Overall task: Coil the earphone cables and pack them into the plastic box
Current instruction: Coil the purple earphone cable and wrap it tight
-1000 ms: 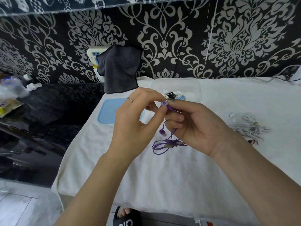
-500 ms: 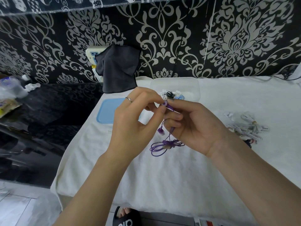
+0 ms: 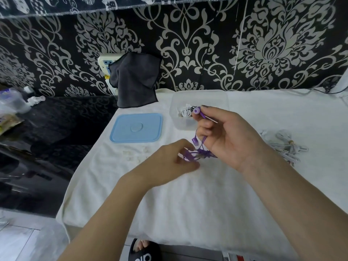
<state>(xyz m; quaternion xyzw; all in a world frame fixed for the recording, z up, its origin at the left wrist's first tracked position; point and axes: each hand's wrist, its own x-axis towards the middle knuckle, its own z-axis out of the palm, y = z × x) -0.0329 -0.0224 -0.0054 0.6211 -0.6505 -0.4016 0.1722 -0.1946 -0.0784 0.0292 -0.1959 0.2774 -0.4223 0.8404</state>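
Note:
My right hand [image 3: 229, 136] pinches one earbud of the purple earphones [image 3: 198, 113] and holds it up in front of the clear plastic box [image 3: 199, 98]. Their cable hangs down to a purple coil [image 3: 199, 155] just above the white cloth. My left hand [image 3: 169, 164] is blurred, low at the left side of that coil, its fingers curled at the loops; whether it grips them is unclear. Inside the box lie white and black earphones [image 3: 185, 111]. The box's blue lid [image 3: 136, 128] lies flat to the left.
A tangle of white earphone cables [image 3: 284, 146] lies on the cloth [image 3: 207, 204] at the right. Small white ear tips [image 3: 135, 155] lie below the lid. A dark cloth [image 3: 134, 81] hangs at the wall. A black counter [image 3: 47, 129] is to the left.
My left hand has let go of the earbud and dropped down to the purple coil. My right hand still holds the earbud up, now a little higher and further right.

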